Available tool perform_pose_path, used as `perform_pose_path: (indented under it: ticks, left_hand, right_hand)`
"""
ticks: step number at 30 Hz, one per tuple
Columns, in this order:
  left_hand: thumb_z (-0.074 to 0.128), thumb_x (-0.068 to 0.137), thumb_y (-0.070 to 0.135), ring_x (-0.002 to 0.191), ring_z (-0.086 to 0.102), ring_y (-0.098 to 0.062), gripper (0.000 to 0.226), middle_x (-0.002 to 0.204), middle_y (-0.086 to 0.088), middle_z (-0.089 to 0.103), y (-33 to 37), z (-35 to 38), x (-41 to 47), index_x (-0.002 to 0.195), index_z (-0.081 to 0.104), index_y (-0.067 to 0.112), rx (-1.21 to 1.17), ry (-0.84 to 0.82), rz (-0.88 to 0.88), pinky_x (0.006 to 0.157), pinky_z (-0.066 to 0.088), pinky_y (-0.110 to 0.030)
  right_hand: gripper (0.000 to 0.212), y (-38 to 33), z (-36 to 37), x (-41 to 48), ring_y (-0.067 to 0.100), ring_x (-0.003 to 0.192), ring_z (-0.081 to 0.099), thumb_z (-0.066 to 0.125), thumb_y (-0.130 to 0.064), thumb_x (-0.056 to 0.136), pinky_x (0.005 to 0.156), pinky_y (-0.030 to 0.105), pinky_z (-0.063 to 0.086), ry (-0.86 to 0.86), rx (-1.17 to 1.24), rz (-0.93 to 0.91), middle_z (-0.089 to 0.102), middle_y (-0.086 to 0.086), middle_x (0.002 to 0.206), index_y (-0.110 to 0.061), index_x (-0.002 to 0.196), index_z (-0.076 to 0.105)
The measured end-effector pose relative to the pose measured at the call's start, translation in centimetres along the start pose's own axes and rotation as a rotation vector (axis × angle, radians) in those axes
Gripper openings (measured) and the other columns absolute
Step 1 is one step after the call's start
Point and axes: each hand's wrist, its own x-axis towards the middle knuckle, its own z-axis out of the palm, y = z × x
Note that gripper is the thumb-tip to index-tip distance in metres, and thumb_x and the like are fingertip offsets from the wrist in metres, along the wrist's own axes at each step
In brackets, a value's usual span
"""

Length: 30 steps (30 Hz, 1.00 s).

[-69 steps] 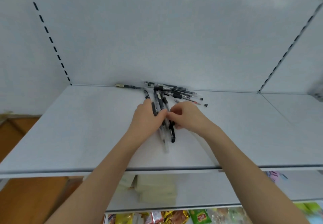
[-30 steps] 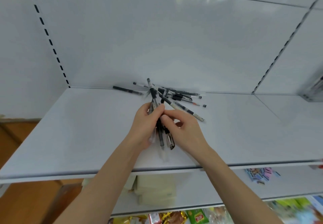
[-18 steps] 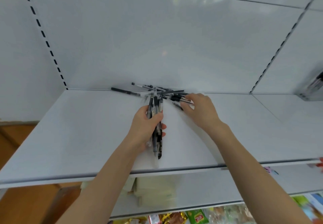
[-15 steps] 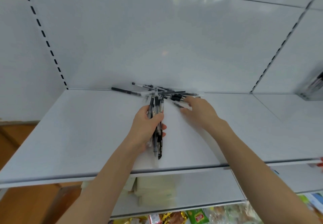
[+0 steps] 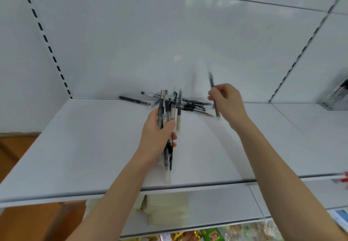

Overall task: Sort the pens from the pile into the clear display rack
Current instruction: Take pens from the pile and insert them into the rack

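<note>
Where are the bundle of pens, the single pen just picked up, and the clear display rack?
bundle of pens (image 5: 165, 109), head view, upper barrels above the left hand.
single pen (image 5: 211, 80), head view, blurred upper barrel above the right hand.
clear display rack (image 5: 337, 97), head view, front wall, far right edge.

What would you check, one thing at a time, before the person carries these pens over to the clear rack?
1. Left hand has a firm hold on the bundle of pens: ok, fingers wrapped around it.
2. Right hand holds the single pen: ok, lifted off the shelf, though blurred.
3. Bundle lined up evenly: not ok, ends stick out at uneven lengths.
4. Pile of pens cleared from the white shelf: not ok, several still lie by the back wall, one lone pen to the left.
5. Clear rack has free slots: cannot tell, only a blurred part shows at the right edge.
</note>
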Motion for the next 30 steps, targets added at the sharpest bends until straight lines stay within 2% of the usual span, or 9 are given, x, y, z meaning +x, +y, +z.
perform_pose_path:
  ticks: [3,5,10,14,15,18,22,25,30]
  left_hand:
    - [0.053,0.089,0.005,0.052,0.054,-0.013,0.032,0.078,-0.001,0.055,0.1,0.2,-0.2,0.116,0.050,0.022,0.044,-0.024,0.041,0.047,0.048,-0.026]
    - [0.052,0.088,0.005,0.050,0.053,-0.012,0.033,0.072,0.000,0.054,0.3,0.3,-0.3,0.115,0.050,0.023,0.057,-0.035,0.063,0.046,0.047,-0.026]
    - [0.054,0.087,0.004,0.049,0.052,-0.012,0.033,0.072,-0.001,0.054,0.7,0.0,-0.5,0.114,0.051,0.024,0.000,-0.007,0.059,0.044,0.046,-0.025]
    - [0.057,0.087,0.004,0.044,0.048,-0.011,0.018,0.072,-0.005,0.048,1.0,-0.3,-0.2,0.102,0.053,0.012,-0.089,0.022,0.033,0.041,0.042,-0.023]
    - [0.057,0.087,0.004,0.042,0.047,-0.011,0.011,0.068,-0.005,0.045,1.1,-0.3,-0.1,0.094,0.051,0.010,-0.112,0.022,0.025,0.039,0.040,-0.022]
    - [0.057,0.087,0.004,0.040,0.044,-0.012,0.017,0.061,-0.004,0.041,1.5,-0.2,0.1,0.077,0.044,0.011,-0.170,0.009,-0.001,0.037,0.037,-0.021]
    - [0.057,0.087,0.004,0.039,0.045,-0.012,0.018,0.057,-0.002,0.043,2.3,0.4,-0.2,0.076,0.044,0.010,-0.243,-0.028,-0.028,0.037,0.037,-0.020]
    - [0.057,0.086,0.003,0.038,0.044,-0.012,0.018,0.055,-0.003,0.044,2.5,1.1,-0.3,0.076,0.043,0.008,-0.296,-0.051,-0.045,0.035,0.036,-0.019]
    - [0.055,0.087,0.001,0.038,0.044,-0.012,0.022,0.050,0.000,0.045,2.2,3.5,-1.1,0.070,0.044,0.008,-0.296,-0.107,-0.057,0.035,0.035,-0.019]
  right_hand:
    - [0.009,-1.8,2.1,-0.8,0.017,0.079,0.066,0.048,-0.016,0.092,0.076,0.038,0.054,-0.240,0.162,0.120,0.064,0.013,0.098,-0.008,0.097,0.050]
    - [0.009,-2.0,3.3,-1.5,0.014,0.074,0.066,0.049,-0.017,0.093,0.070,0.033,0.056,-0.299,0.209,0.155,0.064,0.010,0.095,-0.009,0.097,0.049]
    - [0.006,-1.7,3.7,-2.1,0.012,0.056,0.057,0.046,-0.014,0.093,0.050,0.022,0.048,-0.193,0.253,0.126,0.061,0.006,0.078,-0.009,0.095,0.048]
    - [0.006,-1.7,2.8,-2.9,0.011,0.043,0.040,0.046,-0.014,0.092,0.038,0.019,0.032,-0.157,0.316,0.156,0.051,0.002,0.067,-0.011,0.090,0.051]
    - [0.007,-1.6,2.6,-3.2,0.010,0.042,0.038,0.048,-0.016,0.092,0.038,0.019,0.030,-0.154,0.338,0.164,0.050,0.001,0.065,-0.012,0.087,0.051]
    - [0.010,-1.4,1.9,-4.1,0.010,0.041,0.039,0.050,-0.019,0.093,0.040,0.022,0.028,-0.149,0.421,0.186,0.051,-0.001,0.063,-0.013,0.086,0.054]
    - [0.012,-1.0,0.1,-4.8,0.011,0.050,0.056,0.045,-0.009,0.094,0.044,0.020,0.042,-0.156,0.597,0.239,0.064,0.004,0.074,-0.008,0.098,0.056]
    - [0.025,-0.3,-2.2,-5.2,0.014,0.058,0.065,0.042,-0.001,0.093,0.049,0.021,0.050,-0.057,0.678,0.266,0.068,0.009,0.085,-0.013,0.112,0.052]
    - [0.029,1.5,-6.6,-6.3,0.016,0.064,0.069,0.037,0.000,0.092,0.051,0.020,0.051,0.080,0.780,0.305,0.072,0.008,0.085,-0.015,0.102,0.060]
